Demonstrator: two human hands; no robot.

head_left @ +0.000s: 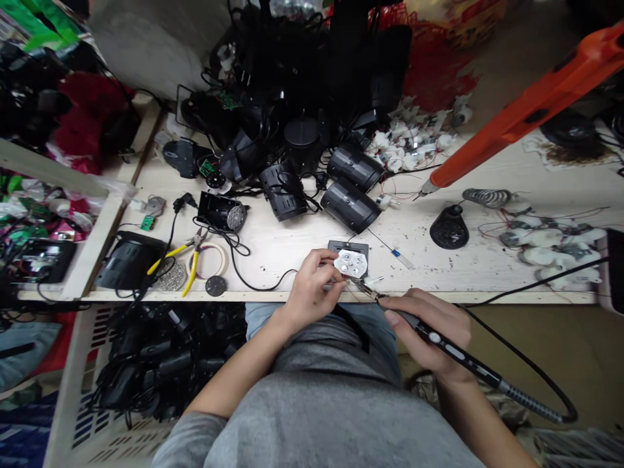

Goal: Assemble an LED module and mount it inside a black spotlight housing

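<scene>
My left hand (312, 286) is closed at the front edge of the wooden bench (439, 260), pinching a thin wire or solder strand against a small white LED lens module (351, 263) that rests on a grey plate. My right hand (429, 325) is wrapped round a slim black soldering iron (453, 351), held like a pen. Its metal tip points left and meets the module's near edge beside my left fingers. The iron's black cable loops off to the lower right.
A heap of black spotlight housings (348, 205) and cables fills the bench's back. Yellow-handled pliers (188, 260) and a tape roll (209, 260) lie left. An orange tool (526, 104), a coil stand (487, 196), a black round base (449, 227) and small wired motors (550, 237) sit right. A crate of black parts (160, 364) stands below.
</scene>
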